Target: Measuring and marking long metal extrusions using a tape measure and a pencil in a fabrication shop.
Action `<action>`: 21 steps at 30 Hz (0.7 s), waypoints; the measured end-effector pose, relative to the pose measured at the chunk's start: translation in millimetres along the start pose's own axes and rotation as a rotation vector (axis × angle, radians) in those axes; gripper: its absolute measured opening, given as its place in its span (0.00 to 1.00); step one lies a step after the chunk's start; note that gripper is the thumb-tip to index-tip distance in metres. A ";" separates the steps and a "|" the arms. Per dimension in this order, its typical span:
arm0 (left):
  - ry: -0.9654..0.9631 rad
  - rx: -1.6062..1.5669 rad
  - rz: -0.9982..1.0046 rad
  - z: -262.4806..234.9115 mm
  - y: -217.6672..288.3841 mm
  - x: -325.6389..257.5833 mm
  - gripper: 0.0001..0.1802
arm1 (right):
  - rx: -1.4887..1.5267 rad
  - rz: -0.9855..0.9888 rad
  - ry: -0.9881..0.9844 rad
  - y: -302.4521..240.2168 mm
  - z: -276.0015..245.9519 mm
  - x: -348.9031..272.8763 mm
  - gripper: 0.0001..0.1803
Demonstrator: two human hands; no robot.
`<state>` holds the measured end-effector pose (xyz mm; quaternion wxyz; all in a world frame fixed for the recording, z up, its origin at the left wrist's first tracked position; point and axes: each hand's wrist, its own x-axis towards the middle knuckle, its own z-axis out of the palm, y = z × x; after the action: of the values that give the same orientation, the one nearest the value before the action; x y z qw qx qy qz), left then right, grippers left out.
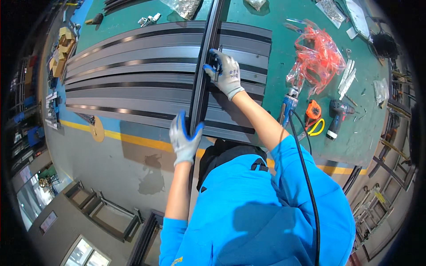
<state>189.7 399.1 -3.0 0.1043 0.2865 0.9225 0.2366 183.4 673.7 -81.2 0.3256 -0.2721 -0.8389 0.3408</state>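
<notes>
A long dark metal profile [207, 57] lies lengthwise away from me across several grey slats with dark strips [146, 94]. My right hand [228, 75], in a grey glove with blue fingertips, is closed around a small dark metal part [217, 68] at the profile's right side. The part's exact kind is unclear, since the fingers cover much of it. Nearer to me, my left hand [183, 141] wears the same kind of glove. Its thumb and fingers are spread in a V at the profile's near portion; whether they touch it I cannot tell.
On the green table [277, 133] to the right are crumpled red plastic [320, 55], a blue corded power tool [288, 106], an orange tape measure [313, 109], yellow-handled scissors [316, 127] and a cordless drill [339, 116]. A black cable [306, 177] runs over my right side. Bagged hardware [185, 6] lies at the far edge.
</notes>
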 end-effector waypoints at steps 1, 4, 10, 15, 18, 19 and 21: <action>-0.002 0.021 0.097 5.9 10.1 22.5 0.46 | -0.019 0.015 -0.004 -1.3 1.6 -1.7 0.36; -0.041 -0.069 0.064 19.1 17.5 64.5 0.47 | -0.016 0.005 0.005 -11.2 2.0 -2.0 0.35; -0.254 -0.112 -0.061 21.3 27.1 84.5 0.47 | -0.052 0.001 0.006 -8.0 -3.7 -2.0 0.34; -0.305 -0.215 -0.132 20.5 28.9 83.4 0.45 | -0.068 0.014 -0.025 -11.0 -2.8 -2.2 0.34; -0.311 -0.237 -0.152 21.2 29.0 84.5 0.44 | -0.069 0.025 -0.041 -11.4 -2.2 -1.6 0.34; -0.307 -0.229 -0.149 21.7 28.6 84.7 0.44 | -0.067 0.034 -0.049 -11.2 -2.4 -1.8 0.34; -0.299 -0.213 -0.146 22.1 27.8 84.7 0.43 | -0.062 0.050 -0.064 -10.8 -2.5 -2.3 0.35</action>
<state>141.3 476.5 -13.2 0.2865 0.2382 0.8848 0.2797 184.2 666.4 -72.5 0.2813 -0.2920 -0.8520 0.3312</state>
